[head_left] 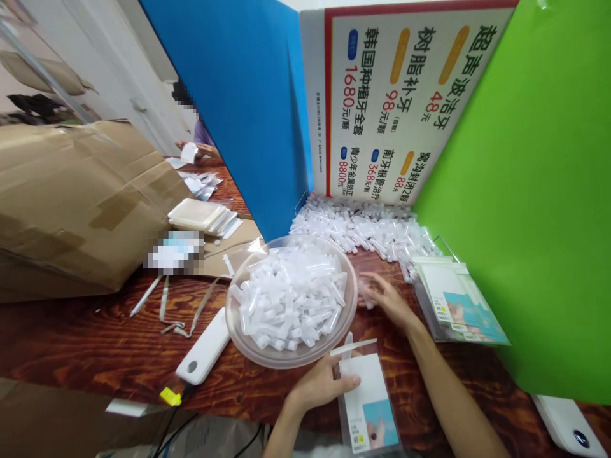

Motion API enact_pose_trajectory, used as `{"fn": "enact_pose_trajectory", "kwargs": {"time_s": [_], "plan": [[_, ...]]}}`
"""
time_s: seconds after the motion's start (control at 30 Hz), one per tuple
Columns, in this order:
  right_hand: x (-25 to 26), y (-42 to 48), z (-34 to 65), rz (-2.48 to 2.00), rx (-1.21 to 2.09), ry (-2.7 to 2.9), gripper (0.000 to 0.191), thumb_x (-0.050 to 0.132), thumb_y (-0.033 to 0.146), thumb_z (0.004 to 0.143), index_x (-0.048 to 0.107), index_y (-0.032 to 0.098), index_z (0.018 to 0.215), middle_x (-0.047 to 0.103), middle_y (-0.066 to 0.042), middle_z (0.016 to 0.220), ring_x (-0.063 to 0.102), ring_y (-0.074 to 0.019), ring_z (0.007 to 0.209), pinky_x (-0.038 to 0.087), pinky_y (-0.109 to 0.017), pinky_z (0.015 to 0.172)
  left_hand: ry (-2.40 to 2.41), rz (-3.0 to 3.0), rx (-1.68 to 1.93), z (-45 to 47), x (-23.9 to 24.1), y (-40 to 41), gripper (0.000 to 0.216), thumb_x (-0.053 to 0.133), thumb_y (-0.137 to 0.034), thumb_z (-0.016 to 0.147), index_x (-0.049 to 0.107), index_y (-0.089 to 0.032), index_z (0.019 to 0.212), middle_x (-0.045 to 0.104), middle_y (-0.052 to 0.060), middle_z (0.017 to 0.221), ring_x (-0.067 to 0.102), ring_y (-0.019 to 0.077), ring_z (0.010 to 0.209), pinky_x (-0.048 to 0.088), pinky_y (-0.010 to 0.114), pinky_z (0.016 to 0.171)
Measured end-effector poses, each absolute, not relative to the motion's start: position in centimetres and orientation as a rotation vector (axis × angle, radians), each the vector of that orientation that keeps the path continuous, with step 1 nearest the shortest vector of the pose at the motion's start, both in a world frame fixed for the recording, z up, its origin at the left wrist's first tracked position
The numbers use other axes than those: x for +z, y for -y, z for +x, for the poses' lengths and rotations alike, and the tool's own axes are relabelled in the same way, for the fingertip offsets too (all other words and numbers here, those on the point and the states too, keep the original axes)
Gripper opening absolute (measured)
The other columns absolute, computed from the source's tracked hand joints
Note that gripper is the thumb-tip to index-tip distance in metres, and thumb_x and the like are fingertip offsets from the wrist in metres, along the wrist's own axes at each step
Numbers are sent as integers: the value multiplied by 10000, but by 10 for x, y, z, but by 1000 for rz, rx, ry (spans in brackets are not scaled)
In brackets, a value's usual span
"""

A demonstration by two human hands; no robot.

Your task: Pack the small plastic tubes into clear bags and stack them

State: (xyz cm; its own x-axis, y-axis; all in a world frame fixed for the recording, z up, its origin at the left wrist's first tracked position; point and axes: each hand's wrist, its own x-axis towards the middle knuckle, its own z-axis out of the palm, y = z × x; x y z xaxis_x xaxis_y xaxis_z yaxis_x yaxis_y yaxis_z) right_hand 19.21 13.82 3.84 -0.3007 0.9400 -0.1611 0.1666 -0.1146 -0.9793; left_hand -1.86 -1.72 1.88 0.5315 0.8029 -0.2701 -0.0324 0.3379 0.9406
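Observation:
My left hand (324, 383) grips a clear plastic packet (370, 404) by its upper left edge, thumb across the front. Inside the packet is a white and blue printed card, and a small translucent tube (349, 343) pokes up at its top. To the right of the round tub (290, 364), my right hand (389, 300) is closed with its fingertips around a small translucent plastic piece (366, 295); its exact form is blurred. The tub is heaped with small translucent white plastic tubes (291, 296).
More loose tubes (363, 226) lie behind the tub, against upright blue (248, 108) and green panels (515, 191). Stacked filled packets (458, 302) rest at right. A large cardboard box (76, 210), white device (205, 346) and stacked bags (200, 215) are at left. Another person's hand (205, 151) shows beyond.

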Motion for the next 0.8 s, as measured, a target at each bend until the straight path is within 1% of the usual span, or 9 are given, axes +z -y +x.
{"fn": "enact_pose_trajectory", "kwargs": {"time_s": [0.07, 0.13, 0.23, 0.33, 0.43, 0.53, 0.6, 0.7, 0.8], "plan": [[35, -98, 201, -1056, 1771, 1275, 536, 711, 476, 848, 558, 267, 1317, 695, -47, 997, 737, -244, 836, 588, -422, 783, -813, 1118, 582, -17, 21, 12, 625, 756, -633, 763, 698, -148, 1152, 709, 51, 941, 622, 193, 802, 486, 260, 724], [30, -65, 203, -925, 1923, 1047, 487, 782, 466, 814, 604, 268, 1222, 700, -30, 927, 738, -234, 812, 581, -407, 780, -789, 1150, 516, -13, 22, 7, 606, 746, -626, 781, 706, -149, 1154, 716, 46, 949, 620, 188, 807, 480, 254, 735], [19, -34, 200, -946, 1843, 959, 371, 853, 425, 762, 671, 240, 1026, 702, -8, 841, 702, -186, 750, 550, -319, 722, -778, 1182, 471, -10, 24, 3, 626, 727, -648, 791, 713, -145, 1164, 725, 56, 1002, 626, 199, 841, 487, 264, 769], [10, -19, 196, -1010, 1723, 1008, 360, 880, 444, 726, 721, 217, 956, 722, -27, 869, 674, -178, 773, 519, -283, 712, -780, 1186, 471, -11, 23, 4, 658, 712, -691, 776, 720, -127, 1115, 726, 64, 995, 621, 203, 838, 488, 266, 760], [12, -17, 194, -1037, 1675, 1074, 344, 864, 459, 742, 757, 227, 973, 735, -33, 895, 669, -183, 798, 514, -287, 734, -792, 1177, 481, -14, 22, 10, 679, 682, -730, 774, 720, -116, 1063, 713, 59, 936, 601, 187, 790, 475, 255, 719], [24, -22, 190, -1003, 1669, 1326, 266, 812, 459, 802, 798, 207, 885, 751, -64, 916, 680, -211, 863, 519, -322, 808, -817, 1163, 522, -19, 22, 17, 722, 668, -762, 759, 713, -103, 1050, 698, 58, 910, 585, 178, 771, 472, 254, 713], [33, -25, 185, -974, 1666, 1480, 276, 775, 471, 835, 809, 196, 842, 755, -80, 919, 680, -223, 878, 521, -336, 824, -836, 1155, 565, -23, 24, 21, 732, 674, -760, 756, 706, -107, 1086, 696, 55, 928, 583, 180, 791, 477, 257, 741], [43, -26, 176, -1013, 1671, 1522, 280, 771, 482, 833, 804, 211, 898, 752, -62, 892, 669, -205, 799, 524, -311, 740, -866, 1169, 615, -31, 26, 28, 702, 688, -718, 778, 694, -128, 1156, 702, 56, 989, 596, 195, 851, 491, 269, 794], [44, -26, 166, -1050, 1758, 1464, 321, 767, 502, 835, 770, 219, 986, 750, -47, 886, 666, -196, 776, 521, -295, 710, -909, 1209, 647, -38, 25, 33, 659, 682, -675, 814, 690, -147, 1208, 705, 68, 1064, 611, 218, 914, 507, 287, 826]]}}
